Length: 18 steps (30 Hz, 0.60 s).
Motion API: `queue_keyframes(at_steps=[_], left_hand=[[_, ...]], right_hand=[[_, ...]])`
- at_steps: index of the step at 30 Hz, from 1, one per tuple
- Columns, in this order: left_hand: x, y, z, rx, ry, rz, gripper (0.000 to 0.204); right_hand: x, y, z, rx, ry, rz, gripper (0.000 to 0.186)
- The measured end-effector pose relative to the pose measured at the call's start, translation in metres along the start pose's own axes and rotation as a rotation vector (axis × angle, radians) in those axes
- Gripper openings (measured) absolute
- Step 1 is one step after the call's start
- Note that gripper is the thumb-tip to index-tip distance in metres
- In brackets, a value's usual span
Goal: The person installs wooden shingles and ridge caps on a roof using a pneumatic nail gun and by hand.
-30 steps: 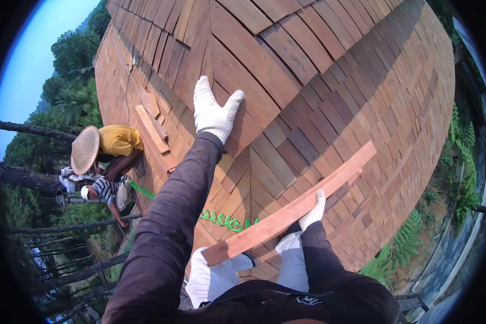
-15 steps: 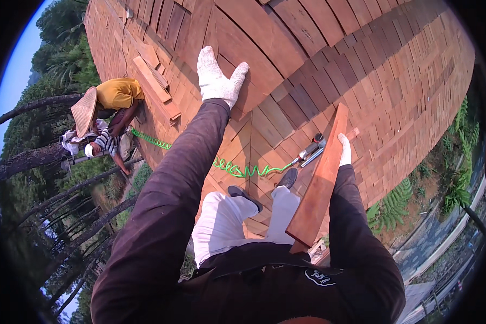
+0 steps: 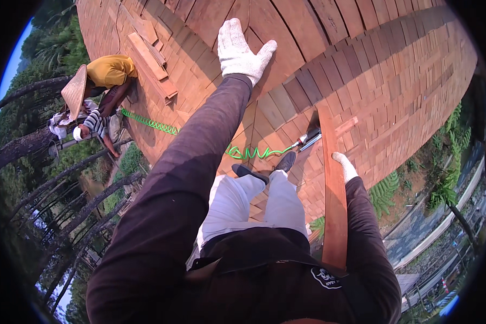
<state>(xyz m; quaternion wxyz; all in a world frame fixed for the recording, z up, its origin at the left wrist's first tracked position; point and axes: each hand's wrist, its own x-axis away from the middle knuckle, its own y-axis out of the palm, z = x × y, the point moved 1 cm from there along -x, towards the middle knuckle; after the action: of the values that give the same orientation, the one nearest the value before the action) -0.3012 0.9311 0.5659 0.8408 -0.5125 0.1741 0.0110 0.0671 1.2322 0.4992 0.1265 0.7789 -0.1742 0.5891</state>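
Note:
My left hand (image 3: 242, 54) in a white knit glove rests, fingers apart, on the wooden shingles (image 3: 286, 32) of the upper roof section. My right hand (image 3: 344, 164), also gloved, grips a long reddish board (image 3: 333, 200) held along my right side, running lengthwise in the picture. Just left of that board's far end lies a nail gun (image 3: 308, 139), partly hidden, with a green coiled air hose (image 3: 248, 152) running from it to the left. My shoes (image 3: 286, 161) stand on shingles just below the hose.
Loose boards (image 3: 148, 62) are piled on the roof at upper left. Two co-workers are at the left edge: one (image 3: 108, 73) in yellow with a conical hat, another (image 3: 94, 127) in striped clothing, among tree trunks (image 3: 27, 146). The roof's right edge borders ferns (image 3: 383, 194) and a paved path below.
The board in my right hand has swung from slanting across my legs to lying along my right side, revealing the nail gun. The view has shifted; my left hand stays on the roof, higher in the picture.

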Motion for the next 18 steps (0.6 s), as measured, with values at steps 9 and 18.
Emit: queue_keyframes(at_steps=[9,18], left_hand=[[-0.002,0.007,-0.001,0.043,-0.052,-0.055,0.115],[-0.005,-0.018,0.015,0.198,-0.164,-0.192,0.11]], right_hand=[[0.09,0.017,0.093,0.194,-0.061,0.05,0.111],[0.094,0.061,0.061,0.256,0.008,-0.124,0.101]])
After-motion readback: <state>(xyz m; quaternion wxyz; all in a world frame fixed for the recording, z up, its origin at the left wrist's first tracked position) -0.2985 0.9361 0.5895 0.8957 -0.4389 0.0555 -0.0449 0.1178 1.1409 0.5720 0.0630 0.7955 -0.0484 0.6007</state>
